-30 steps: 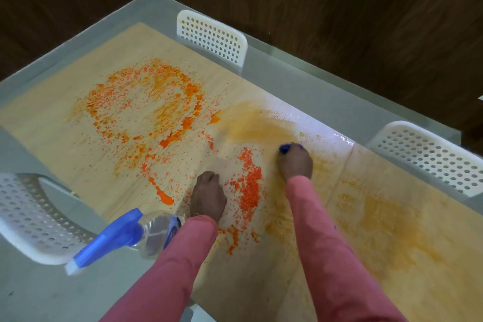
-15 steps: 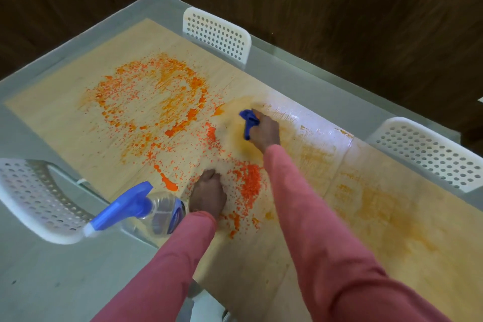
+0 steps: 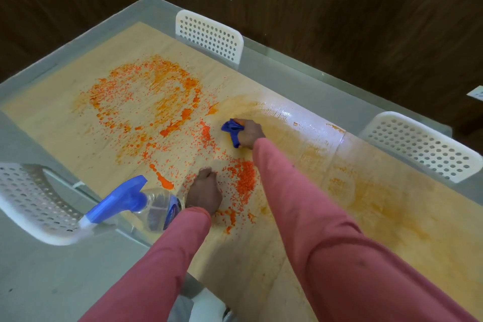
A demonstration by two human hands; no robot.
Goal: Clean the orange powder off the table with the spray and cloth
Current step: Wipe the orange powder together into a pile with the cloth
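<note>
Wooden table (image 3: 300, 256): right hand (image 3: 249, 133) grips blue cloth (image 3: 232, 131); left hand (image 3: 205, 192), fingers curled, rests empty.

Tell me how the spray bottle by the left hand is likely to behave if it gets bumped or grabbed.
The spray bottle stands near the table edge with a bulky blue trigger head, so it probably tips easily. Its clear body looks partly empty, likely light. Wet smears nearby suggest it may be slippery.

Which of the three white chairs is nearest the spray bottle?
The white chair at the left edge, right beside the spray bottle; the other two chairs stand across the table.
</note>
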